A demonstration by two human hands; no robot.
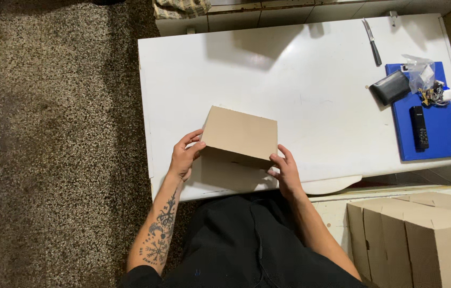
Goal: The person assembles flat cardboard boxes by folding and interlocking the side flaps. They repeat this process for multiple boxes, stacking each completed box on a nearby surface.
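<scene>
We are holding a folded cardboard sheet over the near edge of the desk, left hand at its left side, right hand at its right. Far right, a board is carrying a remote and pouch; a knife is lying behind it. Boxes are standing below, right of us.

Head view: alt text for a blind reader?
Seen from above, the left hand and right hand hold a folded brown cardboard sheet by its sides over a white table. A blue board lies far right; cardboard boxes stand nearby.
</scene>
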